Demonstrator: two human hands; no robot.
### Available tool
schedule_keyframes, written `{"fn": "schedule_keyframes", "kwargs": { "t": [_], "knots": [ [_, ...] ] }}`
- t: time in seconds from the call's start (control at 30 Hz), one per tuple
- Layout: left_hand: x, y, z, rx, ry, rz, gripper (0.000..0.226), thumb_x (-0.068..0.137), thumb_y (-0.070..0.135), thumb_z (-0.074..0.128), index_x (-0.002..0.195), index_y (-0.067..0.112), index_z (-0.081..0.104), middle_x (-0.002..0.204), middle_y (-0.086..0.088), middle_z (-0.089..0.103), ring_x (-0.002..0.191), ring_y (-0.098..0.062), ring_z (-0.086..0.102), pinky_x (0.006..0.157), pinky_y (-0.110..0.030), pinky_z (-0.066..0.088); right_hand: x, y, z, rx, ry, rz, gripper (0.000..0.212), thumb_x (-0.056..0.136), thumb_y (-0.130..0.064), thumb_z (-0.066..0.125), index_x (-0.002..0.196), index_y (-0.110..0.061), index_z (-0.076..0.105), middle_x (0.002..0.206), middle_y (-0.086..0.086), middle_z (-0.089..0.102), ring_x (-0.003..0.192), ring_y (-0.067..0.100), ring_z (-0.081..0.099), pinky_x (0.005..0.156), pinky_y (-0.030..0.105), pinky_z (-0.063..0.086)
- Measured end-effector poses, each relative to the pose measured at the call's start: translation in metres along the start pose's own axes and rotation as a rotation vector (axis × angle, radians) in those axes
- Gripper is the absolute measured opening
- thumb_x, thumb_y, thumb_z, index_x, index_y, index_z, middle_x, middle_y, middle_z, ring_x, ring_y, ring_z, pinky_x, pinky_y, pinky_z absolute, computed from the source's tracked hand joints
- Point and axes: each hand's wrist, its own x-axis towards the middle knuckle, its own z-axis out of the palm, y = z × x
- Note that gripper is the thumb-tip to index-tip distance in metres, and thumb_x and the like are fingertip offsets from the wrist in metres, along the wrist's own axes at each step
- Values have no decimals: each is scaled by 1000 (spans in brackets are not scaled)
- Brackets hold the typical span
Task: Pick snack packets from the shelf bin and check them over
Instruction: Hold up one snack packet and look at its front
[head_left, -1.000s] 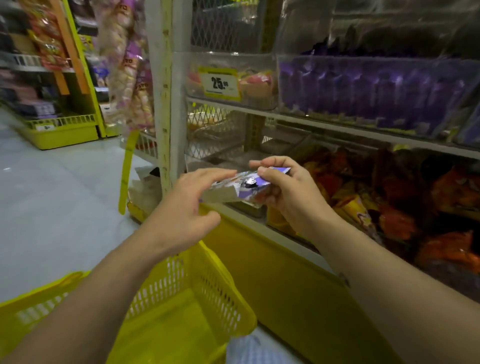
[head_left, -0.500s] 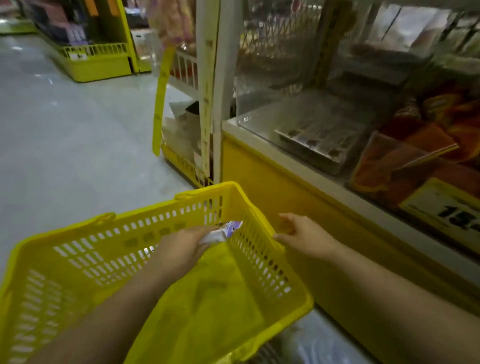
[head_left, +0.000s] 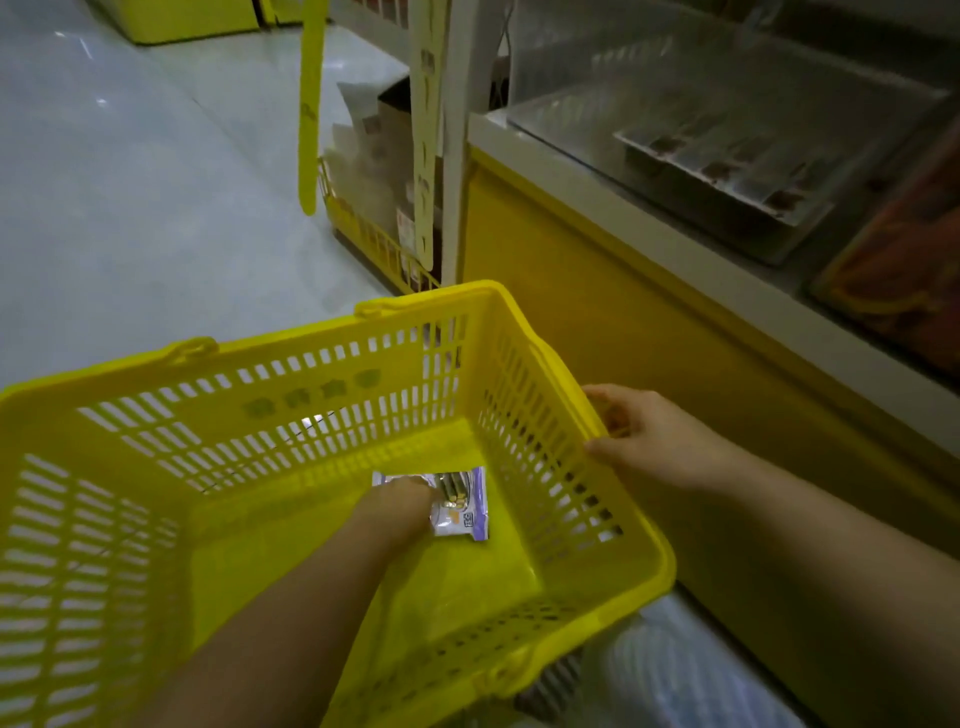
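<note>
Left hand (head_left: 400, 506) on a glossy purple snack packet (head_left: 465, 514) in the slotted yellow plastic basket (head_left: 311, 395), grip hidden, can't tell. Right hand (head_left: 649, 441) clamps its rim, shelf base (head_left: 597, 312) alongside

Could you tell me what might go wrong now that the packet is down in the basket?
1. The right hand grips only one rim of the yellow slotted plastic basket; it could tip and slide the purple-and-white snack packet about.
2. The left hand lies on the packet, possibly pressing; its contents may be crushed.
3. The basket's corner sits close to the yellow shelf base and may knock it.
</note>
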Motion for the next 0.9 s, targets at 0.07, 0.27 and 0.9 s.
{"fn": "schedule_keyframes", "kwargs": {
  "t": [0.07,0.27,0.9],
  "knots": [
    [-1,2,1,-58,-44,14,39,96,21,49,134,21,55,141,-5,51,127,-23,50,99,-36,44,0,1,0,-45,33,22,55,87,-4,64,137,-22,50,101,3,69,88,19,66,84,34,53],
    [-23,21,-51,-360,179,115,37,98,24,54,134,21,57,137,-3,57,122,-22,55,96,-34,46,-8,-6,-2,-161,97,84,52,92,-17,63,141,-17,46,124,9,64,114,22,60,91,24,41],
    [-269,244,-329,-560,1073,903,24,91,-2,57,99,13,73,90,7,69,88,-6,64,81,-18,49,-296,-123,-213,-244,693,-143,22,91,-27,64,112,-24,69,93,-13,69,81,-6,63,76,15,48]
  ]
}}
